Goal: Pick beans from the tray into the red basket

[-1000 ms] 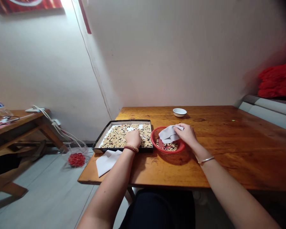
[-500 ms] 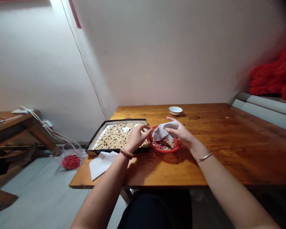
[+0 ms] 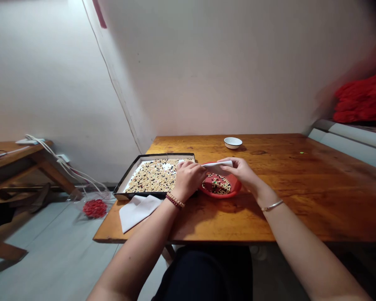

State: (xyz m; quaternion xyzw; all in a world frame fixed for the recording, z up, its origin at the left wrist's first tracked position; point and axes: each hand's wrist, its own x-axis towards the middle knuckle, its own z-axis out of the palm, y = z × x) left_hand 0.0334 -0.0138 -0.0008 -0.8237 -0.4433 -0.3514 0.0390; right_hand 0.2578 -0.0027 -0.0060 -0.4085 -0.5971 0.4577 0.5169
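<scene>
My right hand (image 3: 240, 170) grips a white cloth (image 3: 217, 165) by its right end, thumb in front and fingers behind. At the cloth's left end is my left hand (image 3: 189, 177), its fingers closed on the edge. The cloth is stretched between both hands above the rear of a red plastic basket (image 3: 236, 192). Inside the basket lie mixed beans (image 3: 221, 186), pale and dark, with a small green spot among them. Left of the basket, partly behind my left hand, a shallow black-edged box (image 3: 122, 184) holds a spread layer of pale and dark beans (image 3: 150, 177).
Another white cloth (image 3: 138, 213) lies folded at the wooden table's (image 3: 301, 200) front left. A white bowl (image 3: 233, 143) stands at the back. On the floor is a clear bag with red pieces (image 3: 94, 208). Cables (image 3: 59, 163) hang from a side table at left.
My left hand has moved right and taken hold of the cloth's left end. The cloth has gone from hanging crumpled in my right hand to stretched flat, showing more of the basket's inside.
</scene>
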